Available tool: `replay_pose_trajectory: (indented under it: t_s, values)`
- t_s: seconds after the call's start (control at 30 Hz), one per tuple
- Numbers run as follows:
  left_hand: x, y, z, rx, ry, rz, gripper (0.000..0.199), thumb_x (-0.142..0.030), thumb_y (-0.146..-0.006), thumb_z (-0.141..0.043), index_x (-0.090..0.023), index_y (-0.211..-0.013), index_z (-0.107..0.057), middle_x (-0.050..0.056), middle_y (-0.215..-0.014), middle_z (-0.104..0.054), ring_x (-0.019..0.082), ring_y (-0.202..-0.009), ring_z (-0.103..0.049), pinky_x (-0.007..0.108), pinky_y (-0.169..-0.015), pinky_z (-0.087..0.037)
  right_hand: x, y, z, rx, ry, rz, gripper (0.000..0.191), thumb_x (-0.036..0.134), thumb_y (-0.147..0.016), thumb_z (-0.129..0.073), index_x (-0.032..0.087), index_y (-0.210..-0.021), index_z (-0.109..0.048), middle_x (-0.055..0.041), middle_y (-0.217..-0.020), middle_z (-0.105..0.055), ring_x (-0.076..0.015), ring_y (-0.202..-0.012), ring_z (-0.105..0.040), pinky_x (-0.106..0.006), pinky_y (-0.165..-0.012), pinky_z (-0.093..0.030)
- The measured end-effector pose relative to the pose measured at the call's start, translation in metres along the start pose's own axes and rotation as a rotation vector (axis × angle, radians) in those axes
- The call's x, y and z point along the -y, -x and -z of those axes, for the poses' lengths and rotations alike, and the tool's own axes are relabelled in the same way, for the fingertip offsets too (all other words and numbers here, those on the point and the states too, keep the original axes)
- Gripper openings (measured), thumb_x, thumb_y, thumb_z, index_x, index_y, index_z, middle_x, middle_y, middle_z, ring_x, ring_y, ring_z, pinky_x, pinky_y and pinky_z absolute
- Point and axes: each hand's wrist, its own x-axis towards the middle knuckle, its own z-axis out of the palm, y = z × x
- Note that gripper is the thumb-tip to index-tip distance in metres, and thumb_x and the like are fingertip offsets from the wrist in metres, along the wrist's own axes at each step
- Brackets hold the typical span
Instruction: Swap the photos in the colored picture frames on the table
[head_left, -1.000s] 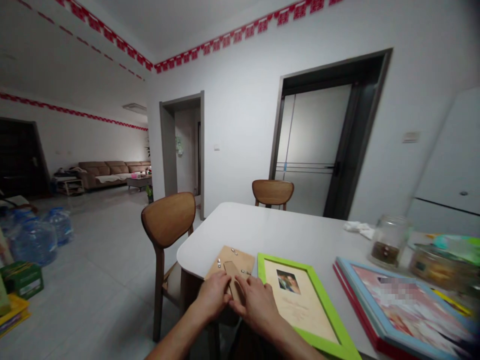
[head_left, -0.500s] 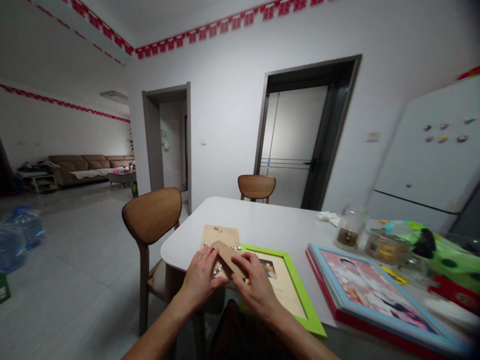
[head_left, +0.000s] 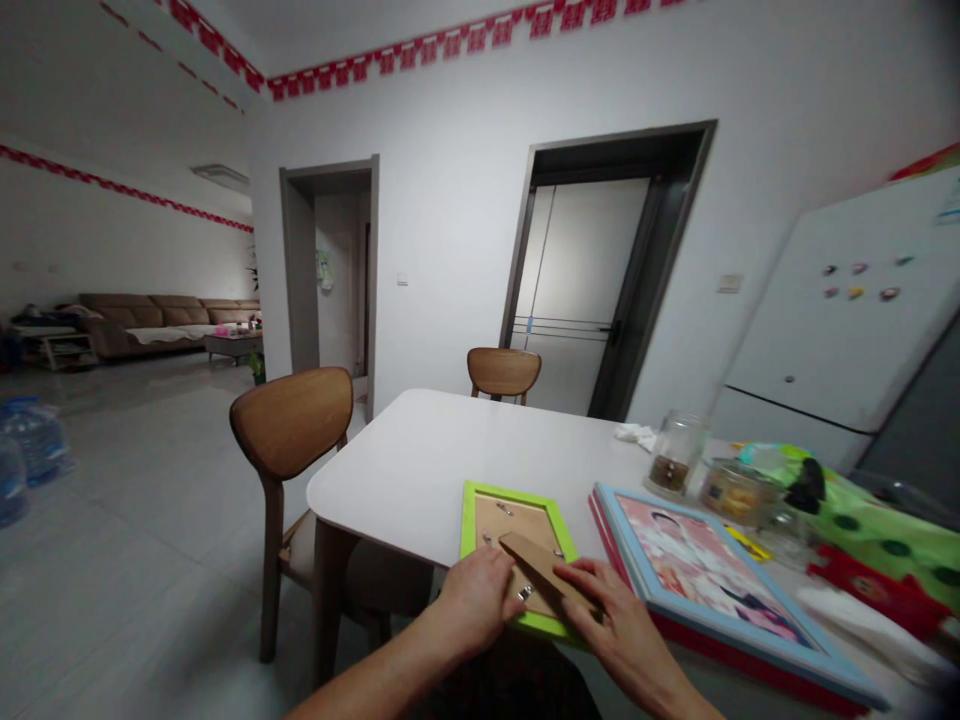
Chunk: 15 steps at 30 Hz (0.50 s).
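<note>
A brown picture frame backing board lies within the bright green picture frame at the table's near edge. Small metal clips show on its face, and a brown stand leg juts up from it. My left hand grips the board at its near left, thumb beside a clip and fingers curled. On the other side, my right hand pinches the stand leg between thumb and fingers. The picture inside the green frame is hidden under the board.
Right of the hands, a blue-framed photo rests on a red frame. Beyond it stand a glass jar, a lidded glass container and a green bag. Wooden chairs flank the white table.
Both hands have carried the backing board right, from beside the green frame to within it. The print that showed in the frame is now covered. The view has shifted slightly right.
</note>
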Motion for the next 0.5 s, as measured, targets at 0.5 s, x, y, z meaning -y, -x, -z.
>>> replay_pose_trajectory:
  t_s: [0.5]
  values:
    - [0.023,0.025,0.000,0.022,0.011,-0.073,0.028,-0.031,-0.074,-0.055,-0.019,-0.098,-0.045,0.005,-0.120,-0.045,0.017,-0.112,-0.037,0.034,-0.099,-0.018,-0.011,-0.005,-0.023,0.017,0.265,0.148,0.031,0.032,-0.075,-0.041,0.022,-0.097,-0.061,-0.0085,-0.103,-0.053,-0.0210,-0.098,-0.045,-0.033,-0.085,-0.035]
